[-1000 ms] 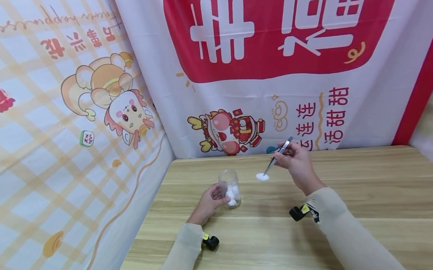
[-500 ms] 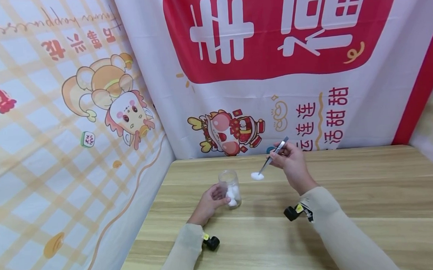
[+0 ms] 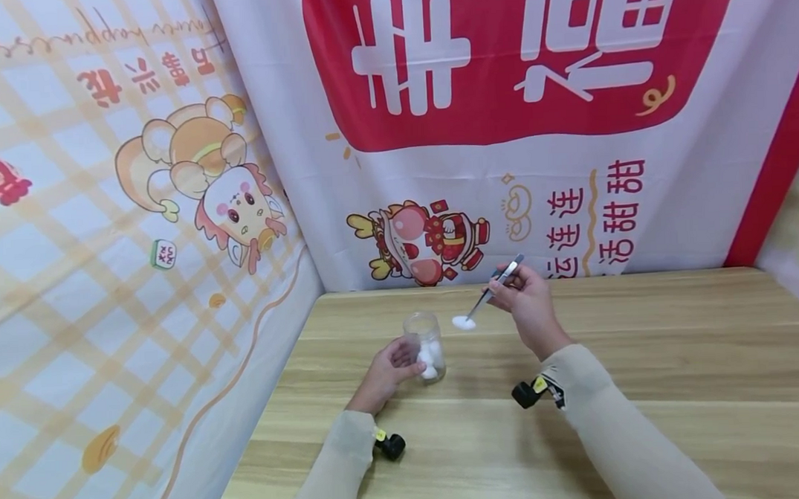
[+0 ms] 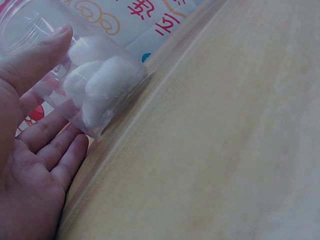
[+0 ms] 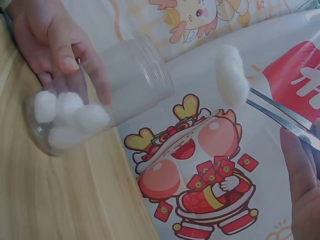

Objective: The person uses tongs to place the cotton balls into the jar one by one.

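Observation:
A clear, lidless jar (image 3: 422, 347) stands upright on the wooden table with several white cotton balls (image 4: 107, 82) in its lower part. My left hand (image 3: 386, 373) grips the jar from its left side, thumb in front and fingers behind. In the right wrist view the jar's threaded mouth (image 5: 159, 67) faces the raised tweezers. My right hand (image 3: 527, 303) pinches metal tweezers (image 5: 285, 117), tips pointing down and left. Between the tips is one white cotton ball (image 5: 232, 75), held in the air to the right of the jar, about level with its rim in the head view.
The wooden table (image 3: 631, 351) runs back to a white and red printed cloth (image 3: 422, 159). A checked cloth wall (image 3: 141, 305) borders the table on the left. Small black cameras sit on both wrists.
My right hand has moved left with the tweezers, bringing the cotton ball closer to the jar. The left hand and the jar have stayed in place.

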{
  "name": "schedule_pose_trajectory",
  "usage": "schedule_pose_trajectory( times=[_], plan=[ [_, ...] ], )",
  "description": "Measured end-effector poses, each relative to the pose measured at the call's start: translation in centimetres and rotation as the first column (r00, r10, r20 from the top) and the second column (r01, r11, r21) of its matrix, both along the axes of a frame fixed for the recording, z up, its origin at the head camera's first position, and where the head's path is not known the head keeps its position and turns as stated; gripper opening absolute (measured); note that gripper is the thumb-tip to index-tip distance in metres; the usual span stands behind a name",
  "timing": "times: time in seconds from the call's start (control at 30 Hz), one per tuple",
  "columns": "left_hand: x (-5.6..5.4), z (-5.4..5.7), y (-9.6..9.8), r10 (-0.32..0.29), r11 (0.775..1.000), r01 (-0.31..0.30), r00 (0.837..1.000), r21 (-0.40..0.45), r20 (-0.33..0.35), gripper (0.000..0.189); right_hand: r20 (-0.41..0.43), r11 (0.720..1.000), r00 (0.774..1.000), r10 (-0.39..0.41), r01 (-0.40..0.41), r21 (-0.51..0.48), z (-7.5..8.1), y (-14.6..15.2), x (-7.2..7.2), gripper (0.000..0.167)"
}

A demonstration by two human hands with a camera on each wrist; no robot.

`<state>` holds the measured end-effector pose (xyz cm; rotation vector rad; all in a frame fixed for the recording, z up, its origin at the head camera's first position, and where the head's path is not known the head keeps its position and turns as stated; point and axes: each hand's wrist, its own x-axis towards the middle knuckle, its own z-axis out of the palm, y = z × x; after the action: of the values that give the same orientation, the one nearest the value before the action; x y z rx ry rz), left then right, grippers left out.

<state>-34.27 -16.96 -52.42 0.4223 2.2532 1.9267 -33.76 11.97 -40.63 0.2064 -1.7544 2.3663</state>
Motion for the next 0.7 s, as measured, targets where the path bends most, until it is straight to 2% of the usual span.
schedule_pose_trajectory(
  times=[0.03,0.27,0.33,0.53,0.7],
  plan=[
    [-0.3,-0.4,0.0,0.006,1.0,-0.006,1.0,-0.003,-0.004,0.069,-0.001,1.0,1.0,0.001,-0.001,0.0,0.1,-0.1,0.0,0.029],
    [-0.4,-0.3,0.0,-0.001,1.0,0.001,1.0,-0.008,0.025,0.071,0.006,1.0,1.0,0.005,-0.005,-0.013,0.2,-0.9,-0.3,0.03],
    [-0.3,0.1,-0.1,-0.012,1.0,0.012,0.999,-0.003,0.037,0.071,0.01,1.0,1.0,0.006,-0.005,-0.019,0.2,-1.2,-0.3,0.029],
    [0.9,2.2,0.1,-0.033,0.999,0.033,0.998,0.002,0.05,0.068,0.029,1.0,1.0,-0.005,0.005,-0.022,0.1,-1.7,-0.5,0.029],
    [1.2,2.5,0.2,-0.029,1.0,0.029,0.998,0.009,0.047,0.069,0.038,0.999,0.999,-0.009,0.011,-0.045,0.0,-2.1,-0.6,0.029]
  ],
)
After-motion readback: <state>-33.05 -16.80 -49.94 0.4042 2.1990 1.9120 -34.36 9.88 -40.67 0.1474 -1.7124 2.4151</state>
